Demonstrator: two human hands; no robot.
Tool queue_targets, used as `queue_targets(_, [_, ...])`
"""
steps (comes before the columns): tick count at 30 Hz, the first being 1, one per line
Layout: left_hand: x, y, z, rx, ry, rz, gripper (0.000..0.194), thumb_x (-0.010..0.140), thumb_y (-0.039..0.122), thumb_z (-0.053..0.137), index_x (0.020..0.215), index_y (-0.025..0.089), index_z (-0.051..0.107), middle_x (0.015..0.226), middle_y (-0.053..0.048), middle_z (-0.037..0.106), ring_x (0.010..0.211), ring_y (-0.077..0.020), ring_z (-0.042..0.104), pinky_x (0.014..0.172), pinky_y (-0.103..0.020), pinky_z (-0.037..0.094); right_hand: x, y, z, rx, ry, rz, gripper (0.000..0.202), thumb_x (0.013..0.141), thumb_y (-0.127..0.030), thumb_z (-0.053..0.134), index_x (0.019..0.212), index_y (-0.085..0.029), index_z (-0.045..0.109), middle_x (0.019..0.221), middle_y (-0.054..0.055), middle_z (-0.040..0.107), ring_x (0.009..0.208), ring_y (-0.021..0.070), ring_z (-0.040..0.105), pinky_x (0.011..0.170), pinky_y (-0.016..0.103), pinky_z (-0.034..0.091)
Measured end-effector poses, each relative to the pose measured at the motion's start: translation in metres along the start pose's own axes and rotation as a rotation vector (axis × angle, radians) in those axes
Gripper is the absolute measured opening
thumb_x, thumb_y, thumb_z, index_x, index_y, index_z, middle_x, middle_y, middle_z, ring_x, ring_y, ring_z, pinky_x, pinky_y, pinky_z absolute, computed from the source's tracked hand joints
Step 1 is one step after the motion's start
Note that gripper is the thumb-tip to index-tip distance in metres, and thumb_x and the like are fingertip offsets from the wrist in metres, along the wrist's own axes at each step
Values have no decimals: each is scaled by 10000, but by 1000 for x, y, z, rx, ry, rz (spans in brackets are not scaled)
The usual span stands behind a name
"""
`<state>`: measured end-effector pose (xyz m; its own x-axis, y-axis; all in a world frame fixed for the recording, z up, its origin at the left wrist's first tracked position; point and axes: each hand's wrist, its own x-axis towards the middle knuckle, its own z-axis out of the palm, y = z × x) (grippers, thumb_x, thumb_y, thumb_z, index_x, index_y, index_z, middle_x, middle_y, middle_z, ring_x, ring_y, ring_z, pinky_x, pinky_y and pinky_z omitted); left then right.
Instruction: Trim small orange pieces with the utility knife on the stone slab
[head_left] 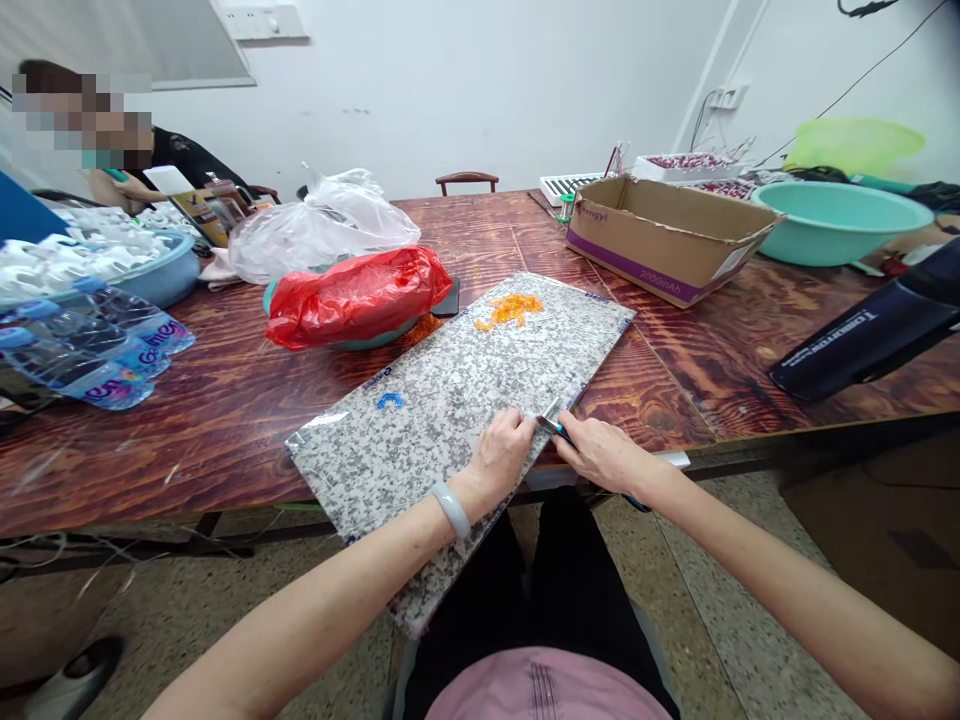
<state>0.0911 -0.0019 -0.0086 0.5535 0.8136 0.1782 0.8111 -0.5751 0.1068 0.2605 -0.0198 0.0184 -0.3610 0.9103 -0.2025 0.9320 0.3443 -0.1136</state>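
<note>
My right hand (596, 450) is closed round blue-handled pliers (555, 428) at the near right edge of a speckled grey stone-patterned board (435, 440). The metal jaws point left, toward the fingertips of my left hand (504, 452). That hand is closed in a pinch above the board, and what it holds, if anything, is hidden by the fingers. A small blue curved piece (390, 401) lies on the board's left part. Farther back on the board is a loose pile of small orange pieces (511, 310).
Behind the board stands a bowl covered by a red plastic bag (360, 295). A cardboard box (667, 235), a green basin (840, 225) and a dark bottle (870, 330) are to the right. Water bottles (97, 345) lie left. A person (187, 160) sits at the far left.
</note>
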Motion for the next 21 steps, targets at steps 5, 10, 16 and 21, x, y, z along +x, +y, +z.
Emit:
queue_targets(5, [0,1,-3,15,-14,7,138,868,170,393,841,174,529,785,-32,481,773,-158,461,692,-261,407,2,0,3,-21,28,16,216,899,-326,278,939,-164,416,772,89,613,727,243,612,573,266,345])
queue_targets(10, [1,0,-3,2,-20,17,152,876,195,384,831,171,528,787,-34,482,764,-155,466,689,-261,411,2,-5,3,-56,5,46,221,898,-304,288,982,-145,417,777,105,622,711,257,620,549,273,369])
queue_targets(16, [3,-4,-14,-119,-93,-5,201,890,258,355,865,171,535,792,-39,493,759,-153,488,701,-272,424,2,-11,1,-97,-34,97,179,899,-242,315,1008,-129,401,760,115,625,697,245,630,531,267,402])
queue_targets(21, [-2,-11,-25,-201,-138,-11,139,870,232,384,899,168,504,852,-45,506,805,-158,496,724,-276,433,7,-13,6,-116,-72,135,134,867,-177,373,997,-145,382,710,79,616,667,229,634,529,256,426])
